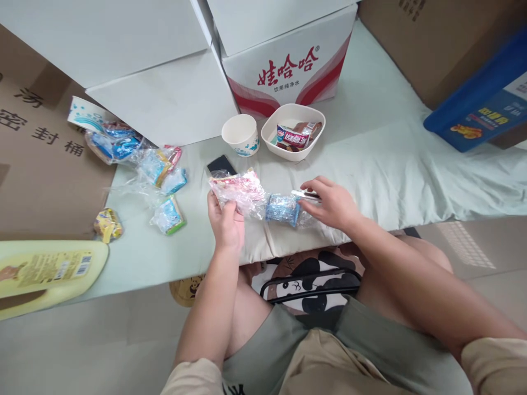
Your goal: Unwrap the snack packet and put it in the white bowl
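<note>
My left hand (227, 222) is closed on a pink-and-white snack packet (239, 186) in crinkled clear plastic, lifted just above the cloth. A blue-and-white wrapped snack (282, 208) lies between my hands, with clear film around it. Beside that snack, my right hand (331, 203) is closed on a thin silver-and-black tool (307, 194). Its exact kind is hard to make out, as the fingers cover part of it. Behind my left hand a dark phone (222, 165) rests on the cloth, partly covered by the packet.
A paper cup (241, 137) and a white bowl (267, 134) holding snack packs stand ahead, before white boxes (288, 71). Several wrapped snacks (168, 214) and a tipped paper cup (88, 111) lie left. A yellow bottle (94, 263) is at near left, a blue container (461, 120) at right.
</note>
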`<control>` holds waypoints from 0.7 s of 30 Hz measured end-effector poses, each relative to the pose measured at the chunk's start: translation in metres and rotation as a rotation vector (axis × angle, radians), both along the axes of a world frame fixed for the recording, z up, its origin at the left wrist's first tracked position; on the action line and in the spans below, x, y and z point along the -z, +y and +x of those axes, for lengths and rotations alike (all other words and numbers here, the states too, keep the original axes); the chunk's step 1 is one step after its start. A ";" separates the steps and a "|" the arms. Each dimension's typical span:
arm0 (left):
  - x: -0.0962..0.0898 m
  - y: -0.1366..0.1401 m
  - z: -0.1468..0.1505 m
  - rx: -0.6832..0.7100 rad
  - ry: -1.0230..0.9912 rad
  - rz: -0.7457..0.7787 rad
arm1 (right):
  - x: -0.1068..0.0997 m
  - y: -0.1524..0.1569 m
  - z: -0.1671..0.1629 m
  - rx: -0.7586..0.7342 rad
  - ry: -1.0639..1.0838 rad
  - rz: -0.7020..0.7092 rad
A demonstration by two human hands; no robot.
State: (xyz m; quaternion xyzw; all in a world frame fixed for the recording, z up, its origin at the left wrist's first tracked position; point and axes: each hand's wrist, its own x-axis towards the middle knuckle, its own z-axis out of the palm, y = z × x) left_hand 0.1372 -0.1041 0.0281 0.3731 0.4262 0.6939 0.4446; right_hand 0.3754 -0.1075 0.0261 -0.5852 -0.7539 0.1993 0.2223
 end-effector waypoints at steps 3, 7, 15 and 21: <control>-0.003 0.002 0.000 0.011 -0.052 -0.042 | 0.002 -0.003 -0.016 -0.143 -0.107 -0.010; -0.002 0.001 0.001 0.025 -0.074 -0.060 | 0.003 -0.004 -0.027 -0.257 -0.242 -0.139; 0.000 -0.002 -0.004 0.083 -0.055 -0.091 | -0.015 0.008 0.047 0.066 -0.371 -0.288; 0.000 -0.002 0.000 0.125 0.012 -0.146 | -0.022 0.012 0.080 0.597 -0.333 -0.032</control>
